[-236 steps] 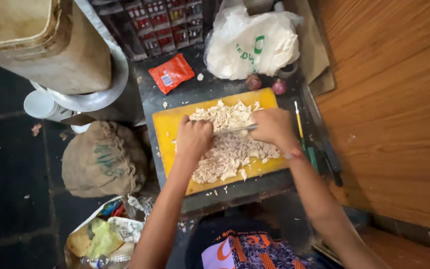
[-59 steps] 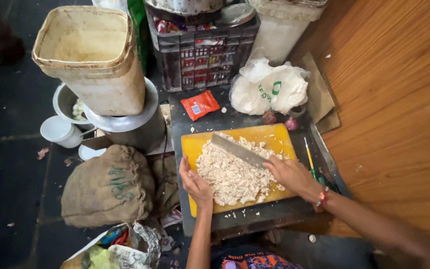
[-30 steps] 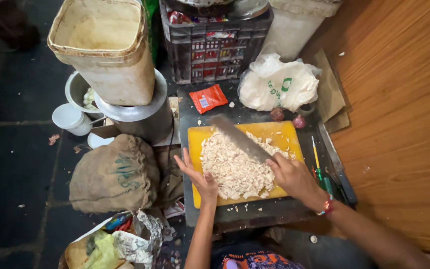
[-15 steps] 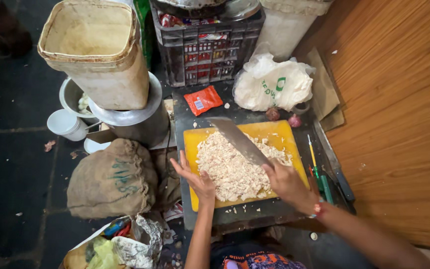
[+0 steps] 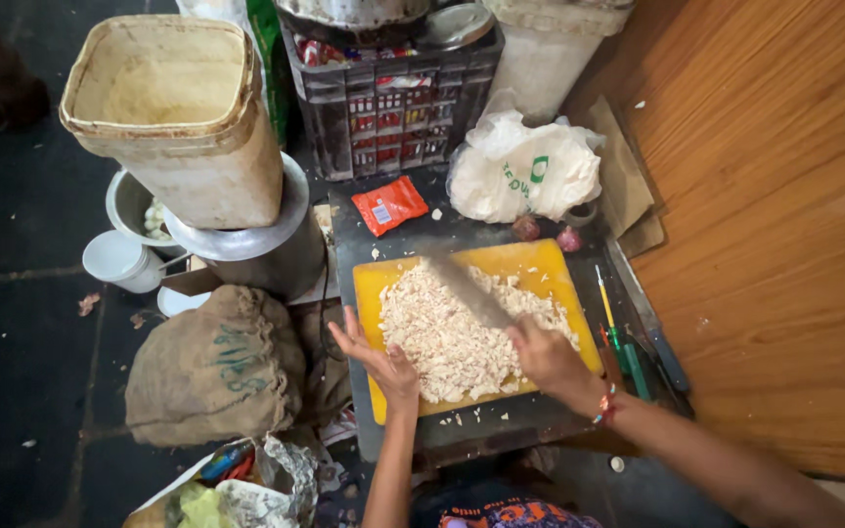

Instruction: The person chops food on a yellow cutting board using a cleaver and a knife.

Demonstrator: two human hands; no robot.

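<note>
The right hand (image 5: 543,354) is clenched round the handle of a knife (image 5: 466,290), whose blurred blade slants up and left across the heap of chopped pale food (image 5: 452,332). The left hand (image 5: 376,354) is spread open, fingers splayed, resting at the heap's left edge, holding nothing. The heap covers most of a yellow board (image 5: 535,266), which lies on a dark surface (image 5: 413,240); only the board's far strip and left margin are bare, and crumbs lie past its near edge. To the right, pens (image 5: 613,323) lie between the board and a wooden wall (image 5: 784,215), leaving little room on that side. Beyond the board are a red packet (image 5: 389,204), a white bag (image 5: 520,171) and two small onions (image 5: 548,233), with a dark crate (image 5: 383,108) of packets behind. Left of the surface, a big beige tub (image 5: 173,117), seemingly empty, sits on a metal pot (image 5: 261,249). Near it are a bowl (image 5: 134,205) holding pale pieces, a white cup (image 5: 114,259) and a burlap sack (image 5: 217,367) on the floor.
</note>
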